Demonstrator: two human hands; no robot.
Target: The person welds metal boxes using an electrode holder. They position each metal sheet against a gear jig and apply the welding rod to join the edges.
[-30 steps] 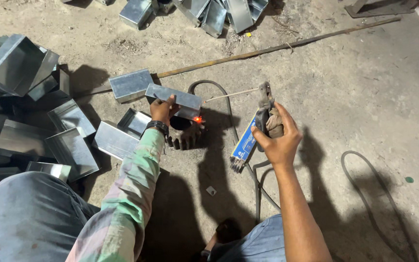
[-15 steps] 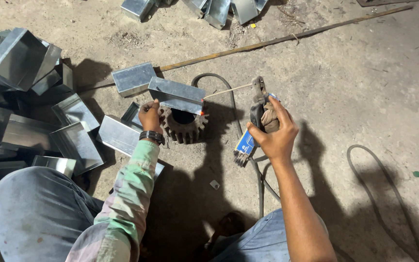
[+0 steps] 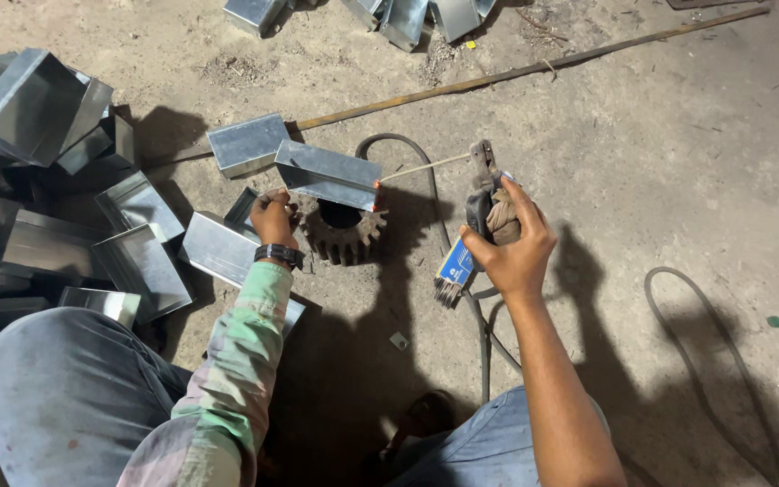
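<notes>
A folded sheet-metal box piece [image 3: 328,175] lies across a toothed steel gear [image 3: 344,234] on the dirt floor. My left hand [image 3: 274,216] grips the left end of that piece, fingers curled on it. My right hand [image 3: 508,242] is closed around a welding electrode holder [image 3: 481,185] wrapped in cloth. Its thin rod [image 3: 426,167] reaches left to the piece's right corner, where a small orange glow [image 3: 376,185] shows. A blue packet of spare rods [image 3: 454,269] is pinched under the same hand.
Several folded metal boxes [image 3: 38,108] are heaped at the left, and more [image 3: 407,16] lie at the top. Another box [image 3: 247,142] sits behind the gear. A long rusty bar [image 3: 534,68] crosses the floor. A dark cable [image 3: 705,352] loops at right.
The view has shifted, so everything sits lower and to the right. My left hand slid to the piece's left end. The rod tip now touches its right corner, glowing.
</notes>
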